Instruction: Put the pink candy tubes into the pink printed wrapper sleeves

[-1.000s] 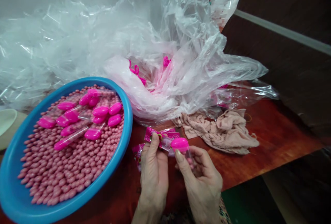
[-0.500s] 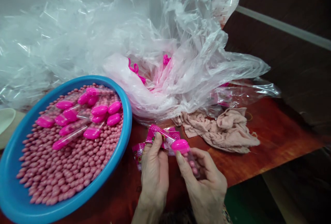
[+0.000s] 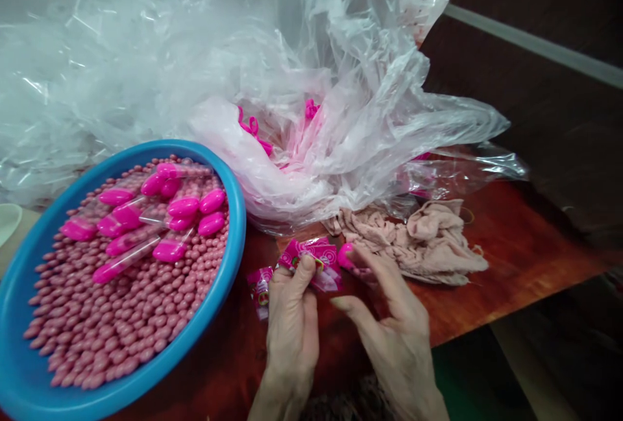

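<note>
My left hand point(image 3: 292, 324) pinches a small pink printed packet point(image 3: 316, 257) between thumb and fingers. Another pink packet point(image 3: 261, 288) lies on the table just left of that hand. To the right, my right hand point(image 3: 394, 324) has its thumb and fingers apart. A tube with a bright pink cap point(image 3: 345, 256) lies beyond its fingertips, partly hidden by them; whether they touch it is unclear. A blue basin point(image 3: 237, 213) on the left holds pink beads point(image 3: 117, 317) and several clear tubes with pink caps point(image 3: 170, 250) on top.
Crumpled clear plastic bags point(image 3: 146, 71) fill the back, with pink pieces point(image 3: 254, 128) inside one. A beige cloth point(image 3: 433, 246) lies right of the hands on the red-brown table point(image 3: 525, 246). A pale container point(image 3: 8, 223) sits at the left edge.
My right hand has opened and released the pink-capped tube, which now lies farther from me near the cloth. My left hand still pinches the packet. The view has shifted slightly.
</note>
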The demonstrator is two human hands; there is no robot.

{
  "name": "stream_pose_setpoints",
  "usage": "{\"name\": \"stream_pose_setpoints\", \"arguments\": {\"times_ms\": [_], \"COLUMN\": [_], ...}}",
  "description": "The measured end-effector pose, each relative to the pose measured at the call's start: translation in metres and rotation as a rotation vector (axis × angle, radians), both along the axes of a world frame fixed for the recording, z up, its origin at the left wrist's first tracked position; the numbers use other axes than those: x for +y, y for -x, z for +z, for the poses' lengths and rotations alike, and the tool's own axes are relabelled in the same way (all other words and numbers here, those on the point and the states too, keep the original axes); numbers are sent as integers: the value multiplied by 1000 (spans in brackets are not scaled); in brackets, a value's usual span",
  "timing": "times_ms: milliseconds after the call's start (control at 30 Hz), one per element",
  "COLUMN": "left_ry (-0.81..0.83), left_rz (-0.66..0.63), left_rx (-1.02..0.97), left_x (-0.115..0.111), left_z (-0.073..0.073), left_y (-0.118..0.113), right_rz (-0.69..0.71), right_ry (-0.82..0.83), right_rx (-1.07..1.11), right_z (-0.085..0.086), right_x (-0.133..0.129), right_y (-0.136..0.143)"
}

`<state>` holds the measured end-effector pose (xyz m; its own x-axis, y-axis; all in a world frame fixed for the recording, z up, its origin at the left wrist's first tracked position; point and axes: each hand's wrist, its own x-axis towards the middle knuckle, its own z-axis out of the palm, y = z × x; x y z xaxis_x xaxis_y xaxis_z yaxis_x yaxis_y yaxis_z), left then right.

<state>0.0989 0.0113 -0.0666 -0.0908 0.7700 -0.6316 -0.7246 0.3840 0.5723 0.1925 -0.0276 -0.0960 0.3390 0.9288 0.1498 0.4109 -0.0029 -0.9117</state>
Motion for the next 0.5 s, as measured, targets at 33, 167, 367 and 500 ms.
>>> {"name": "stream_pose_setpoints", "arguments": {"times_ms": [33, 167, 367, 500], "left_ry": [0, -45, -121, -64], "left_rz": [-11, -34, -159, -106], "left_rx": [7, 14, 68, 58], "left_x": [-1, -4, -4, -2], "left_z": [0, -4, -9, -10], "left_y": [-1, -2, 9, 16], "right_rz": [32, 71, 95, 12], "right_ry": [-24, -164, -157, -77], "right_rx": [40, 96, 40, -203], "right_z": [3, 10, 8, -6], "right_x": [1, 5, 5, 5], "right_y": [5, 15, 3, -15]}}
